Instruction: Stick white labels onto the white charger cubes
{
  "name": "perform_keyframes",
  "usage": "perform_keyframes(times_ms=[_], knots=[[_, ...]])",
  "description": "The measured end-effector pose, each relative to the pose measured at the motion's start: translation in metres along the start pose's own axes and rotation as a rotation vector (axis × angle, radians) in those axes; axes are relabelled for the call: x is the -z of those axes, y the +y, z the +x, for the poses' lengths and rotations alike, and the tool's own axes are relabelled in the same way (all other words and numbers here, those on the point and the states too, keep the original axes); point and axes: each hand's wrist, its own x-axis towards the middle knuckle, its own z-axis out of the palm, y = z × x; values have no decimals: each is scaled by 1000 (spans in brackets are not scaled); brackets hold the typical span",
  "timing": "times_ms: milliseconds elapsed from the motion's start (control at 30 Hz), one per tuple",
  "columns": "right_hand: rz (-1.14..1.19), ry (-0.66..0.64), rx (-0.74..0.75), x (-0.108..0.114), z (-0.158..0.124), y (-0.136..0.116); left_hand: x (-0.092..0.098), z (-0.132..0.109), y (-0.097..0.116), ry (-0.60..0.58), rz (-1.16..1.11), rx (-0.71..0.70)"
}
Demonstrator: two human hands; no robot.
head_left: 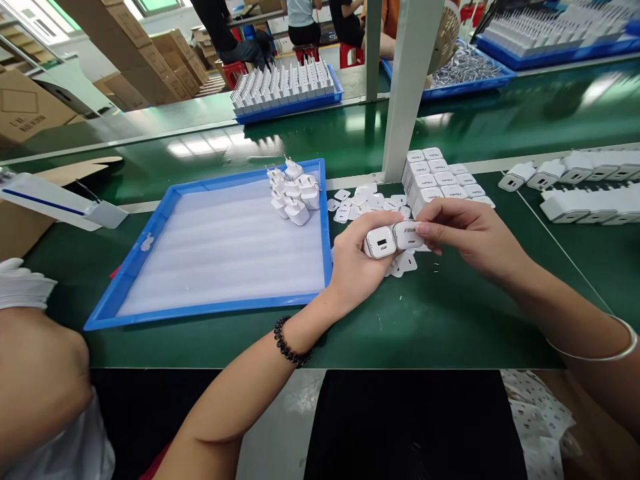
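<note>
My left hand (361, 257) is wrapped round two white charger plugs (380, 243) held side by side, their port ends facing me. The left one shows two port slots; on the right one lies a white face plate (408, 235) with printed letters and one slot. My right hand (463, 233) pinches the edge of that plate between thumb and forefinger. Behind my hands, loose white face plates (367, 197) are scattered on the green table, next to a stacked block of white pieces (435, 177).
A blue tray (327, 233) with several white plugs (295, 190) in its far corner lies left. Rows of chargers (580, 203) stand right. A white post (407, 87) rises behind. A co-worker's gloved hand (23, 283) is at far left. Filled blue trays (290, 115) stand beyond.
</note>
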Motion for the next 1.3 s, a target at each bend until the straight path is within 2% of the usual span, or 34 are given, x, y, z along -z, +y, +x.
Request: perform_keyframes(times_ms=[300, 567, 1000, 1300], knots=[[60, -18, -54, 2, 3, 2, 1, 0, -3, -17, 65, -32], [-41, -34, -30, 5, 2, 0, 0, 1, -8, -12, 57, -122], [-152, 48, 39, -1, -2, 0, 0, 1, -9, -11, 86, -171], [-184, 38, 13, 0, -2, -1, 0, 2, -10, -20, 145, -232]])
